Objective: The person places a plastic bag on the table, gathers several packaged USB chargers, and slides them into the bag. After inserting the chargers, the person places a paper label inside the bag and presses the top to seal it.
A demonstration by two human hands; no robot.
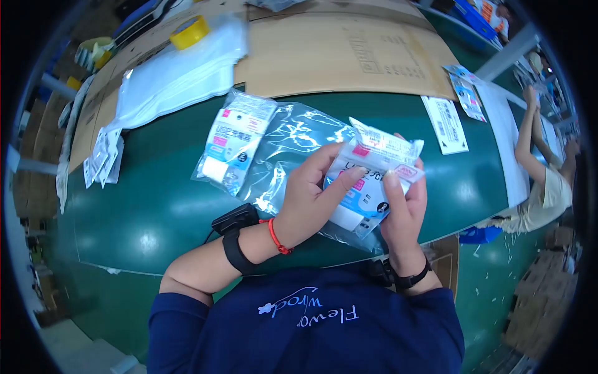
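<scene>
Above the near edge of the green table, both hands hold a small white, pink and blue retail packet [374,163] in clear plastic wrapping. My left hand [309,198] grips its left side, thumb across the front. My right hand [403,215] closes on its right side, thumb also pressed to the printed face. The fingers behind the packet are mostly hidden. Left of my hands lies a similar packet [235,141] in a clear wrapper. A transparent plastic bag [306,128] spreads between the two packets, reaching partly behind my left hand.
Flattened cardboard [324,53] covers the table's far side. On it rest a stack of clear bags [177,81] and a yellow tape roll [189,32]. White label cards [104,157] hang at the left. A printed sheet [445,124] lies right; a co-worker's arm [526,134] is beyond.
</scene>
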